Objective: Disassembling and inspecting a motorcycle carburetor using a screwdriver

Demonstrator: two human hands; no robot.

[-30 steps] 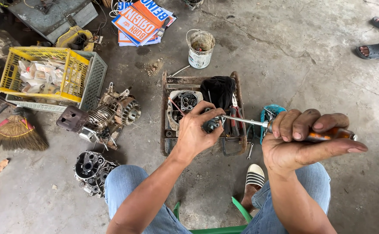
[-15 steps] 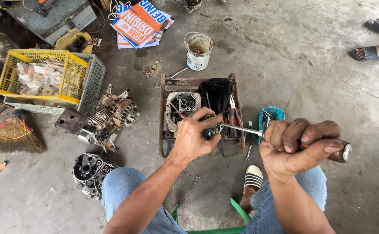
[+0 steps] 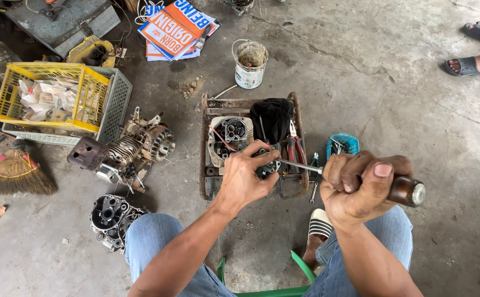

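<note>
My left hand [image 3: 245, 179] grips a small dark metal engine part [image 3: 265, 165] above a rusty metal tray [image 3: 207, 137]. My right hand [image 3: 361, 187] is clenched around the brown wooden handle of a screwdriver [image 3: 407, 191]. Its steel shaft runs left, and the tip meets the part in my left hand. In the tray lie a grey cylinder head [image 3: 230, 135], a black cloth [image 3: 273, 118] and red-handled pliers [image 3: 295, 148].
A yellow crate [image 3: 89, 93] sits inside a grey one at left, next to an engine block [image 3: 135, 148], a crankcase [image 3: 108, 217] and a broom [image 3: 14, 173]. A white bucket [image 3: 250, 63], orange-blue cartons [image 3: 176, 27] and a small blue basket [image 3: 343, 144] lie around. Another person's sandalled feet [image 3: 473, 52] stand top right.
My right hand has shifted its grip along the screwdriver handle, whose end cap now shows beyond my fist. The left hand stays on the small part over the tray.
</note>
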